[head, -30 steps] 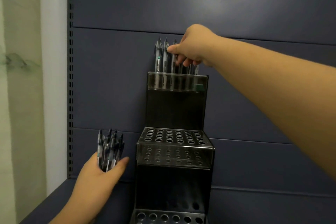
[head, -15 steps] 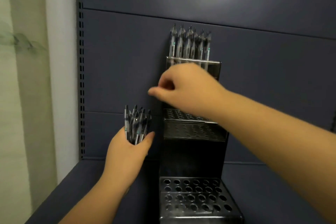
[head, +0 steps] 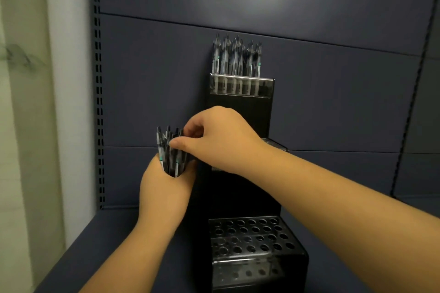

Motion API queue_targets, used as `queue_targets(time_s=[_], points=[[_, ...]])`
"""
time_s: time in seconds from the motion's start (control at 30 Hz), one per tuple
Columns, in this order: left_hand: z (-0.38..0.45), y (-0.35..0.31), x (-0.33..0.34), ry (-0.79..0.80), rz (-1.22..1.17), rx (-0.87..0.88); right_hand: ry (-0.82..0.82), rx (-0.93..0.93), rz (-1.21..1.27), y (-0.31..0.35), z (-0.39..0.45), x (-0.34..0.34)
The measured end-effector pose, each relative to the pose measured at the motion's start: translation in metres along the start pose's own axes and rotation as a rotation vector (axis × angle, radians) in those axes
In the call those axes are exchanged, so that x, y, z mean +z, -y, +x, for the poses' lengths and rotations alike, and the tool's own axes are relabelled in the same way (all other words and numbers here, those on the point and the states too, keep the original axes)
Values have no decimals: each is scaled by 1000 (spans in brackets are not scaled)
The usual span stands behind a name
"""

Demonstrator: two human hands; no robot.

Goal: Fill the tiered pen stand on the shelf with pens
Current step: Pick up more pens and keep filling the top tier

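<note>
A pen is being picked from the bundle for the pen stand point(head: 240, 112).

To the left of the stand, a bundle of pens point(head: 170, 154) is held upright in the curled left hand point(head: 164, 188), and the right hand point(head: 214, 138) is pinching at the tops of this bundle with thumb and fingers. Pens point(head: 235, 57) are already standing in the top tier of the stand; the holes of the bottom tier point(head: 250, 235) are open, and the middle tier is mostly hidden behind the right arm. As a judgement, one pen must be drawn out alone and lowered straight into a free hole.
</note>
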State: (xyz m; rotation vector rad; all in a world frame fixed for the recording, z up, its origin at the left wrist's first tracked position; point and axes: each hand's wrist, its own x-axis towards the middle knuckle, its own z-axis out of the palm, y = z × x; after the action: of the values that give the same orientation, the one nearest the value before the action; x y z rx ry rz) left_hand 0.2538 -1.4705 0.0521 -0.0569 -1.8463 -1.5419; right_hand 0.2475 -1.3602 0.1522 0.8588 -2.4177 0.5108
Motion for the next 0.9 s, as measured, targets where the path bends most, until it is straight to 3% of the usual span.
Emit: queue_targets(time_s=[0.13, 0.43, 0.67, 0.8, 0.9], points=[[0, -6, 0, -16, 19, 14, 25, 51, 151, -4, 4, -3], [3, -5, 0, 75, -289, -127, 75, 75, 329, -20, 16, -19], [10, -7, -3, 99, -810, -307, 106, 47, 472, -27, 21, -17], [17, 4, -6, -9, -727, -409, 53, 20, 543, -32, 19, -25], [20, 18, -4, -57, -609, -429, -166, -14, 563, -44, 26, -46]])
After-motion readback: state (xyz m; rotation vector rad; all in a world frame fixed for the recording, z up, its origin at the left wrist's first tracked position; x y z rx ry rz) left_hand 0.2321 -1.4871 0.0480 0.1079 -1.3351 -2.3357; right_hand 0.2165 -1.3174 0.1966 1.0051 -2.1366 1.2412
